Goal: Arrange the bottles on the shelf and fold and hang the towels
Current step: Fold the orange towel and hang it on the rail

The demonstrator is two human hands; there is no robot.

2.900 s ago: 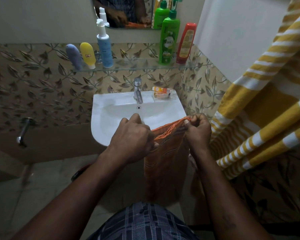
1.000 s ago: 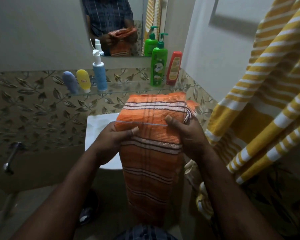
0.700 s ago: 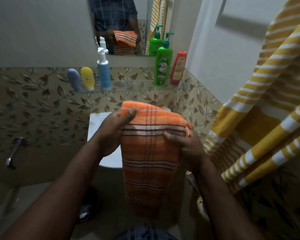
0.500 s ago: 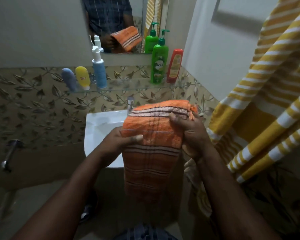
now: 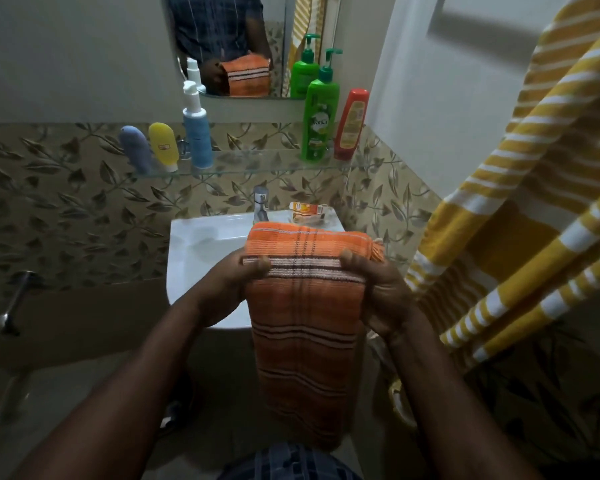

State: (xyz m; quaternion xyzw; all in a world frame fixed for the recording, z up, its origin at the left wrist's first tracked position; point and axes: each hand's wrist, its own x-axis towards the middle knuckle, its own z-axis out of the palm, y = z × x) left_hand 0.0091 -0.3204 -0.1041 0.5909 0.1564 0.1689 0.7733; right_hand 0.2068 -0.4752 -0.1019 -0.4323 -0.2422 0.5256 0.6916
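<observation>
I hold a folded orange striped towel (image 5: 302, 306) in front of the sink, its top folded over and the rest hanging down. My left hand (image 5: 229, 289) grips its left edge and my right hand (image 5: 381, 296) grips its right edge, thumbs on top. On the glass shelf (image 5: 257, 166) stand a grey-blue tube (image 5: 136, 148), a yellow tube (image 5: 163, 145), a blue pump bottle (image 5: 196, 133), a green pump bottle (image 5: 319, 116) and a red bottle (image 5: 351, 124). A yellow and white striped towel (image 5: 520, 209) hangs at the right.
A white sink (image 5: 201, 244) with a tap (image 5: 261, 206) sits below the shelf, a small orange box (image 5: 307, 209) on its back rim. A mirror (image 5: 229, 46) above reflects the towel. A wall tap (image 5: 14, 306) juts out at the left. Leaf-patterned tiles cover the walls.
The towel went from hanging by its top edge to folded over in both hands. Over the last second it was lowered slightly and my thumbs shifted onto the folded top.
</observation>
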